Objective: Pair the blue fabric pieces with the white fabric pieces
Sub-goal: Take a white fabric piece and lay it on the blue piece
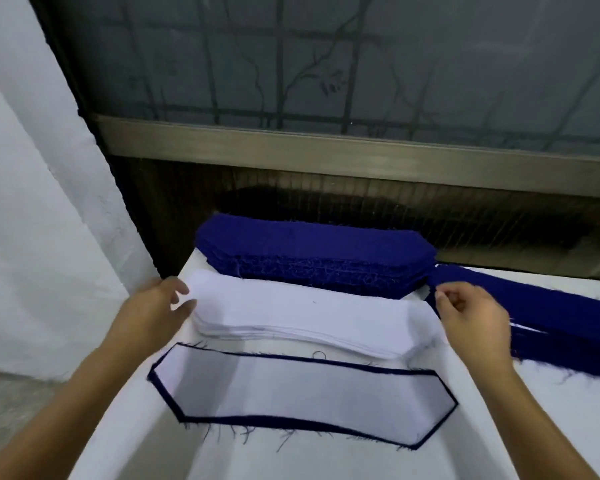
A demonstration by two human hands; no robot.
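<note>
A stack of blue fabric pieces [312, 254] lies at the back of the white table [326, 459]. In front of it is a stack of white fabric pieces [298, 317]. Nearest me lies one finished pair [302, 393], a white piece on a blue piece whose edge shows all round. My left hand [156, 306] is at the left end of the white stack, fingers and thumb closing on the top white piece. My right hand [471, 320] is at the stack's right end, its curled fingers pinching the same piece.
More blue fabric [551, 317] lies spread along the right side of the table behind my right hand. A dark window frame [326, 150] runs behind the table. A white wall [32, 202] is on the left, beyond the table's left edge.
</note>
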